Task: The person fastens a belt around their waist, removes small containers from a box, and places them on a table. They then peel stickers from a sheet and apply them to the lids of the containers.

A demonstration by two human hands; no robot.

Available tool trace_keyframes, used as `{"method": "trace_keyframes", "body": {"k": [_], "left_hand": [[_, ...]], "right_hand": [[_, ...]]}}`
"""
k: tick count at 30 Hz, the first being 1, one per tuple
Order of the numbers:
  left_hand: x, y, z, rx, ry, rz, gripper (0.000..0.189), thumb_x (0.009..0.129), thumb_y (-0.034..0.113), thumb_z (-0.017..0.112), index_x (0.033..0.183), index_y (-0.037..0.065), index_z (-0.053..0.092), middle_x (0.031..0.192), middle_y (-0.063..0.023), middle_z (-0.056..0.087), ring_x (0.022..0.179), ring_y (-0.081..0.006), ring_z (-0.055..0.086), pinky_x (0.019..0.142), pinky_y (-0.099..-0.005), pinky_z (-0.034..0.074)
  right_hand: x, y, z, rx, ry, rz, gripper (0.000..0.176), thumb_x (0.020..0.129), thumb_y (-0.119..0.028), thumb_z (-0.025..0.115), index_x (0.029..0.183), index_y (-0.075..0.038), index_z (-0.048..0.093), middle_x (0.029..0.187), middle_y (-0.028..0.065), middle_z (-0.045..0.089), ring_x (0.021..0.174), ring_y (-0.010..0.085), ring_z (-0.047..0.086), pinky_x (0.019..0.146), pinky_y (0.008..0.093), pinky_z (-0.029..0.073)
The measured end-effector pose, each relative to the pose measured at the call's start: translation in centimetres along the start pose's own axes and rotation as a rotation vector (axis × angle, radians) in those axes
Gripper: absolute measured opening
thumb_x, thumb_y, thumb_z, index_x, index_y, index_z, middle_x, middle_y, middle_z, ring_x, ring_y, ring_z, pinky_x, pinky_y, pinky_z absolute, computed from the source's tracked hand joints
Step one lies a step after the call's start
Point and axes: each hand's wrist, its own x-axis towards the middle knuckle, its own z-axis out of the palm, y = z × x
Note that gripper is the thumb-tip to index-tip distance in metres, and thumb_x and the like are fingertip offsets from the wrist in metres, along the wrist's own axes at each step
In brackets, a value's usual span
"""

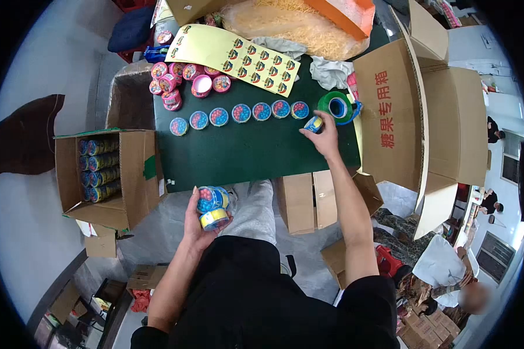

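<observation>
My left hand point(199, 228) is closed around several small round candy tubs point(214, 218) with clear lids, red and blue balls inside and yellow sides, held low in front of the green table. Over the table's right side, my right hand point(324, 135) pinches one more such tub point(314, 124), tilted on its side. A row of several matching tubs point(241, 113) lies flat across the table, lids up. The rightmost tub point(300, 109) of the row is just left of my right hand. Beyond that hand rests a roll of green tape point(334, 107) on a blue dispenser.
An open carton point(135, 180) at left holds stacked tubs. Pink tubs point(170, 81) cluster at the table's back left, beside yellow sticker sheets point(239, 57). A large carton point(390, 110) borders the right side. A crumpled white cloth point(330, 72) lies near the back. Another person sits at lower right.
</observation>
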Motion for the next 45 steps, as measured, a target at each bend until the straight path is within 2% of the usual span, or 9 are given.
{"method": "trace_keyframes", "body": {"k": [5,8,12,18,22,31,35,41,45], "left_hand": [[-0.3,0.2,0.4,0.045,-0.008,-0.003,0.060,0.097,0.066,0.057,0.125,0.013,0.059,0.107,-0.0103,0.068,0.091,-0.0299,0.068,0.083,-0.0473,0.059],[0.2,0.1,-0.3,0.062,-0.001,-0.009,0.059,0.097,0.066,0.057,0.123,0.013,0.059,0.108,-0.0101,0.068,0.091,-0.0297,0.068,0.083,-0.0472,0.059],[0.7,-0.2,-0.7,0.026,0.040,-0.001,0.060,0.096,0.066,0.058,0.121,0.012,0.059,0.105,-0.0105,0.068,0.090,-0.0301,0.069,0.082,-0.0472,0.059],[0.0,-0.4,-0.5,0.055,0.049,-0.014,0.065,0.092,0.066,0.066,0.123,0.009,0.059,0.106,-0.0142,0.066,0.088,-0.0321,0.066,0.084,-0.0466,0.058],[0.5,-0.6,-1.0,0.011,0.056,-0.007,0.065,0.093,0.067,0.063,0.124,0.010,0.057,0.107,-0.0135,0.066,0.089,-0.0324,0.068,0.085,-0.0480,0.059],[1.6,-0.3,0.0,-0.020,-0.024,-0.053,0.064,0.092,0.066,0.066,0.122,0.010,0.061,0.109,-0.0135,0.067,0.093,-0.0309,0.066,0.091,-0.0474,0.057],[3.8,-0.6,0.8,-0.019,0.002,-0.044,0.067,0.093,0.070,0.060,0.120,0.009,0.060,0.108,-0.0141,0.066,0.098,-0.0315,0.066,0.097,-0.0505,0.055],[6.2,-1.1,2.7,-0.030,-0.124,-0.140,0.064,0.098,0.068,0.053,0.121,0.009,0.058,0.112,-0.0142,0.067,0.105,-0.0316,0.067,0.098,-0.0536,0.054],[7.7,-1.8,2.7,0.145,-0.192,-0.034,0.062,0.098,0.069,0.052,0.118,0.010,0.061,0.111,-0.0095,0.067,0.101,-0.0265,0.067,0.093,-0.0504,0.055]], "right_hand": [[-3.3,-1.1,1.0,0.309,0.101,0.042,0.082,0.074,-0.008,0.091,0.144,-0.006,0.046,0.133,0.0132,0.060,0.121,0.0270,0.061,0.104,0.0390,0.050],[-3.2,-3.0,-0.2,-0.090,-0.025,0.083,0.087,0.073,-0.008,0.092,0.144,-0.006,0.043,0.135,0.0173,0.060,0.123,0.0293,0.062,0.105,0.0397,0.050],[-2.1,1.9,2.8,-0.316,-0.004,0.496,0.076,0.081,-0.060,0.079,0.124,0.000,0.064,0.112,0.0213,0.073,0.097,0.0353,0.074,0.088,0.0441,0.058],[-0.6,0.7,3.7,-0.126,0.061,1.018,0.102,0.084,-0.079,0.061,0.138,0.007,0.048,0.112,0.0285,0.069,0.081,0.0334,0.076,0.081,0.0425,0.060],[-3.9,1.0,4.6,-0.445,-0.081,0.449,0.093,0.072,-0.050,0.089,0.147,-0.014,0.047,0.142,0.0267,0.048,0.124,0.0435,0.056,0.104,0.0506,0.050],[-4.2,2.9,7.7,-0.150,0.328,0.660,0.085,0.083,-0.055,0.080,0.142,0.000,0.052,0.109,0.0228,0.068,0.104,0.0403,0.066,0.095,0.0499,0.050],[-11.1,-7.1,6.8,0.287,-0.109,0.326,0.050,0.087,-0.027,0.084,0.128,-0.005,0.066,0.100,0.0076,0.066,0.072,0.0104,0.056,0.067,0.0280,0.050],[-15.6,-20.2,5.0,0.204,-0.505,-0.041,0.081,0.075,-0.026,0.090,0.146,-0.010,0.054,0.136,0.0151,0.055,0.129,0.0349,0.055,0.104,0.0439,0.049],[-15.8,-18.3,5.8,0.278,-0.399,0.054,0.060,0.080,-0.017,0.087,0.132,-0.005,0.058,0.123,0.0104,0.062,0.114,0.0247,0.062,0.096,0.0371,0.052]]}}
